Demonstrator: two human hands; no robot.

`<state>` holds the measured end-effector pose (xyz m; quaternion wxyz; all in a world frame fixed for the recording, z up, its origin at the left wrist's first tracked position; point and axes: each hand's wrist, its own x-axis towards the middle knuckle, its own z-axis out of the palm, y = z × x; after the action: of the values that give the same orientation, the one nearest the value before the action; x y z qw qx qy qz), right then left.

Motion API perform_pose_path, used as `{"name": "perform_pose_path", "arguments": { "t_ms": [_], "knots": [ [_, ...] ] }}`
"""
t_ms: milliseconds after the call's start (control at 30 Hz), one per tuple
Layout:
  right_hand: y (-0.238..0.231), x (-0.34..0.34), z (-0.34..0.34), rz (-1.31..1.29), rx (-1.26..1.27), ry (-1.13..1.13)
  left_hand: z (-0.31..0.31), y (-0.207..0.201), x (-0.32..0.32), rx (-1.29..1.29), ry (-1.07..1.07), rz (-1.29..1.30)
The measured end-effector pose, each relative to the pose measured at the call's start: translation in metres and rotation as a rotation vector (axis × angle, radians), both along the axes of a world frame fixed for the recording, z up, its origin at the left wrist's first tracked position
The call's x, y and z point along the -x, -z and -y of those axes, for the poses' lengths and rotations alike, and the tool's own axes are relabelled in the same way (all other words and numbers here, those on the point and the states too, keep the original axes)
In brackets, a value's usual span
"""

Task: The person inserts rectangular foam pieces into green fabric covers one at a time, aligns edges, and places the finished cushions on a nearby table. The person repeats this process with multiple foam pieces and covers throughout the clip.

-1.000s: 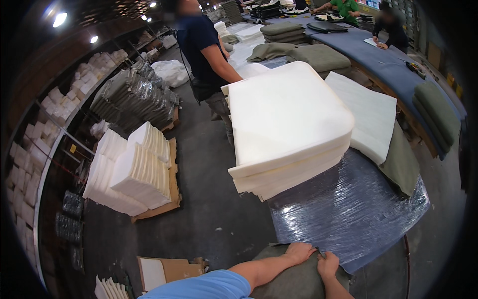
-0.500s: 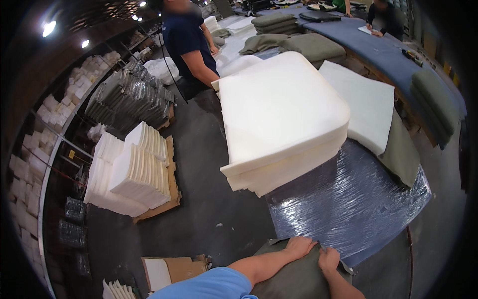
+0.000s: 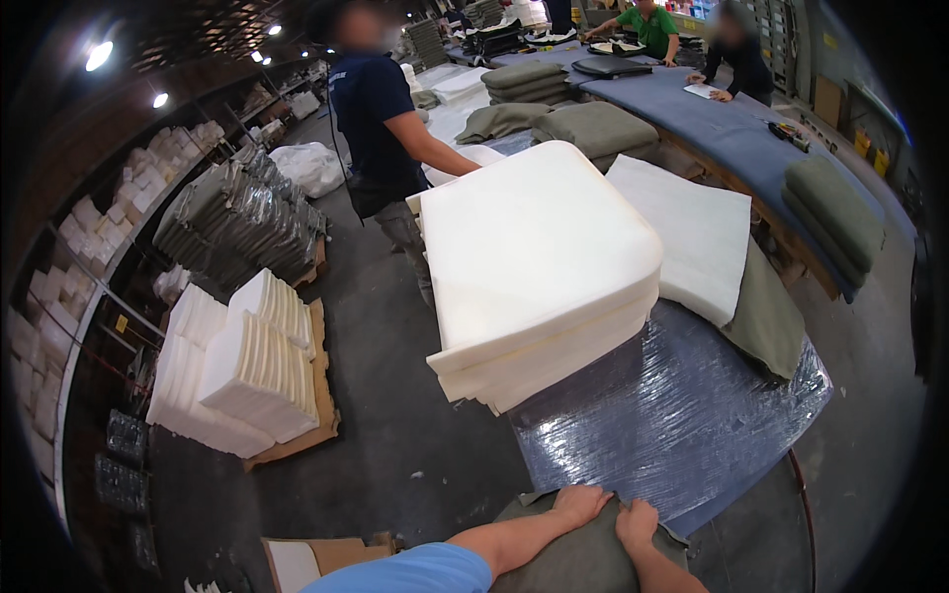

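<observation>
A grey-green fabric cushion cover (image 3: 568, 561) lies at the lower edge, in front of me, over the near end of the plastic-wrapped table. My left hand (image 3: 581, 504) is closed on the cover's far edge, fingers bent around the cloth. Just to its right, my right hand (image 3: 638, 524) pinches the same edge, with a small gap between the hands. Whether a zipper runs along that edge is too small to tell. Beyond them stands a stack of thick white foam slabs (image 3: 539, 247). A white padding sheet (image 3: 682, 232) rests over a grey-green cloth (image 3: 766, 316) to its right.
Shiny plastic film (image 3: 682, 415) covers the table. A co-worker in a dark shirt (image 3: 371, 119) stands behind the foam stack. On the left floor are white foam piles (image 3: 262, 366) on cardboard and wrapped grey stacks (image 3: 242, 208). A long blue table (image 3: 682, 109) has other people beside it.
The view has tilted up slightly, so more of the far tables and people shows. Both hands stay at the cover's edge; the co-worker's arm still reaches behind the foam.
</observation>
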<state>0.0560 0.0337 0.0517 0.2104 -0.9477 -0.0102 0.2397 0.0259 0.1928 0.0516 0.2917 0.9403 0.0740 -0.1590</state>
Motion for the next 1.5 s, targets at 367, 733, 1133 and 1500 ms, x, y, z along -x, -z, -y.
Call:
{"name": "perform_pose_path", "arguments": {
  "t_ms": [367,733,1133,1500],
  "knots": [
    [0.001,0.003,0.001,-0.061,-0.007,0.066,0.0,0.002,-0.001,0.001,0.011,-0.045],
    [0.013,-0.003,0.012,0.009,-0.033,-0.006,-0.003,-0.032,0.007,0.132,-0.043,-0.183],
    [-0.17,-0.006,0.168,-0.74,-0.28,0.325,-0.127,-0.135,0.149,0.546,-0.515,-0.882],
    [-0.114,0.024,0.148,-1.003,-0.239,0.528,-0.123,-0.073,0.129,0.454,-0.516,-0.929]
  ]
}}
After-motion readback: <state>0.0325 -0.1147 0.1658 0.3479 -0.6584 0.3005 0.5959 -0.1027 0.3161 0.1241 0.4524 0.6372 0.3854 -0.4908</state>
